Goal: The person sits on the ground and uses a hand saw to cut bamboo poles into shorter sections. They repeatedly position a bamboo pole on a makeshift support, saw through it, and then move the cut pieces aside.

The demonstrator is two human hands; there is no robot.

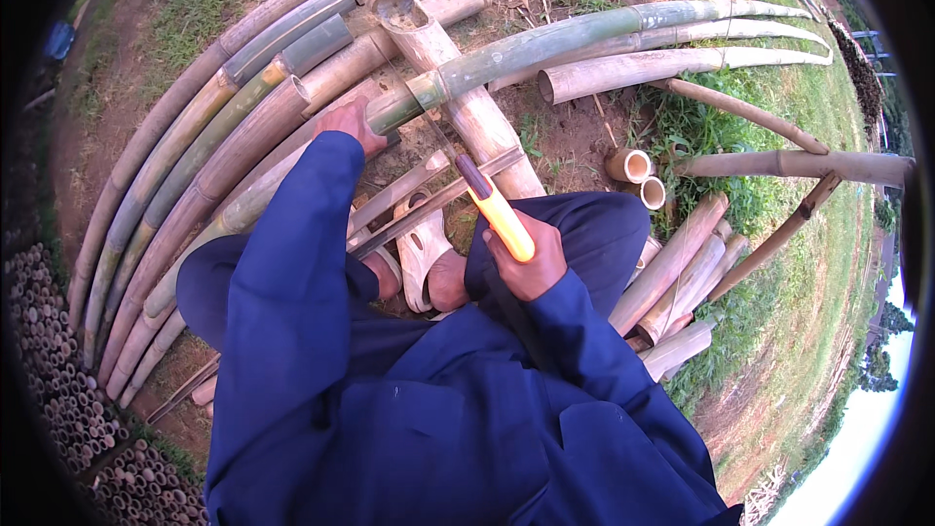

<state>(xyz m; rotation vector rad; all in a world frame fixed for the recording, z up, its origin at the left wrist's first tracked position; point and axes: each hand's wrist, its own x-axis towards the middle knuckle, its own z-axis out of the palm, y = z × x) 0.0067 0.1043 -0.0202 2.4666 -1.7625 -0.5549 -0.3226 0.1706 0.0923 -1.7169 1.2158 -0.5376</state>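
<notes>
My right hand [534, 268] is wrapped round the yellow-and-dark handle of a hand saw [504, 222]. Its thin blade reaches up and away to the left, against a green bamboo pole [526, 54]. Just left of the blade, my left hand [351, 124] grips the pole near its end; part of its fingers is hidden. The pole lies across a thick, pale bamboo log [487, 127], which has an opening cut near its far end. Whether the blade has entered the pole I cannot tell.
Long bamboo poles [209, 175] lie curving along the left. Cut bamboo pieces [682, 282] are heaped beside my right knee, and two short bamboo cups [631, 166] sit beyond it. Bamboo strips [399, 190] lie by my feet. Stacked bamboo tubes [68, 360] fill the left edge.
</notes>
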